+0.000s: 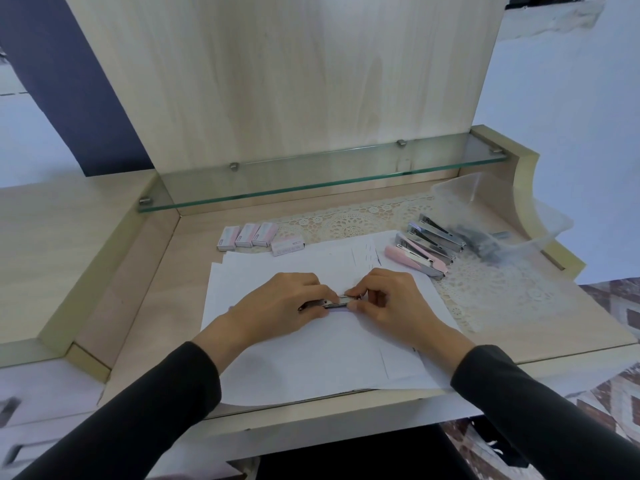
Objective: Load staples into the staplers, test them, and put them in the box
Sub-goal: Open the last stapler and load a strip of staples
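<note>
A big wooden desk (145, 271) fills the view, with a tall wooden back board (277, 81) standing up behind it. A long glass shelf (311, 181) runs across the back, held up on small metal pegs. White sheets of paper (311, 358) lie spread on the middle of the desk, and part of them rests on a lacy mat (485, 289) that goes off to the right. At the far right sits a see-through plastic box (485, 202), and dark things lie blurred inside it; I cannot tell what they are. Just beside the box, on the mat, a row of staplers (429, 244) lies side by side, some shiny metal and the nearest one pink. At the back left of the paper are four small staple boxes (259, 237), three close together in a line and one a little apart to the right. Two arms in dark sleeves reach in from the bottom. The left hand (280, 306) and the right hand (384, 303) meet over the middle of the paper. Between them is one small stapler (334, 303), shiny with a bit of purple. The left hand's fingers curl over its left end, and the right hand's fingertips pinch its right end.
</note>
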Motion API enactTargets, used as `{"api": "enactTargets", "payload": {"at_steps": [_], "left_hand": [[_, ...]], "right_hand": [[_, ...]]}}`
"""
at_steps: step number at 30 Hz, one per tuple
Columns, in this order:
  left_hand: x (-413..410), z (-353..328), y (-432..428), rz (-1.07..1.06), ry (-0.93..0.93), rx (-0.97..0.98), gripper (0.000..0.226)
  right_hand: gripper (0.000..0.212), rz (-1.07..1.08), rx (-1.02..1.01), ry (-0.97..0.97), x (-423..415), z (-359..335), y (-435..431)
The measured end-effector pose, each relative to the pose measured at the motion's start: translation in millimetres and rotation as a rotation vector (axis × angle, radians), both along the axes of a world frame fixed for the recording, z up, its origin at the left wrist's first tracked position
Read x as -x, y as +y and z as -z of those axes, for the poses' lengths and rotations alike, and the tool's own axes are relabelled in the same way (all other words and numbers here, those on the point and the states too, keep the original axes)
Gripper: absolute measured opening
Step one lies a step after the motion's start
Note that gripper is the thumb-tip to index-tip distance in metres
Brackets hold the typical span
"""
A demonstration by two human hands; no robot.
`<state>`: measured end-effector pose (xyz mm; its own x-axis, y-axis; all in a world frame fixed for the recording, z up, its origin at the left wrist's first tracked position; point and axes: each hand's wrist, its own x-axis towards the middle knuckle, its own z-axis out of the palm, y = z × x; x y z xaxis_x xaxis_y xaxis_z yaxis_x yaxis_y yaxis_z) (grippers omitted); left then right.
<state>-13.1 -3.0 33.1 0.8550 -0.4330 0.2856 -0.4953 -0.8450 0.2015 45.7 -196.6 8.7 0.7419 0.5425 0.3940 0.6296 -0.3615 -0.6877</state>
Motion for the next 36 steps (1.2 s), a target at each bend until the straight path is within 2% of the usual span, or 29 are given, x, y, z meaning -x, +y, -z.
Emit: {"api": "enactTargets", "payload": {"at_steps": [8, 13, 17, 21, 24, 30, 36], "left_hand": [[-3.9, -3.3, -1.6, -0.004, 0.013, -0.04, 0.011], [-4.4, -1.7, 0.8, 0.007, 0.018, -0.017, 0.02], [-3.5, -1.1, 0.3, 0.027, -0.015, -0.033, 0.017], [-1.5, 1.8, 1.8, 0.073, -0.087, -0.078, 0.026], [-1.8, 2.1, 1.5, 0.073, -0.07, -0.058, 0.024], [1.2, 2.0, 3.5, 0.005, -0.017, 0.078, 0.016], [6.3, 4.5, -2.4, -0.09, -0.052, 0.352, 0.02]], "right_hand": [[0.008, -0.007, 0.009, -0.005, -1.4, -0.4, 0.4], [0.008, -0.012, 0.01, -0.013, -0.8, -0.6, 0.0], [0.008, -0.019, 0.018, -0.013, -1.3, -0.2, -0.1], [0.008, -0.022, 0.019, -0.014, -2.1, 1.9, 0.2], [0.008, -0.024, 0.015, -0.014, -2.4, 2.4, -0.2], [0.008, -0.035, 0.003, -0.009, -4.8, 3.3, -0.2], [0.008, -0.024, 0.012, -0.01, -4.7, 3.2, -1.1]]}}
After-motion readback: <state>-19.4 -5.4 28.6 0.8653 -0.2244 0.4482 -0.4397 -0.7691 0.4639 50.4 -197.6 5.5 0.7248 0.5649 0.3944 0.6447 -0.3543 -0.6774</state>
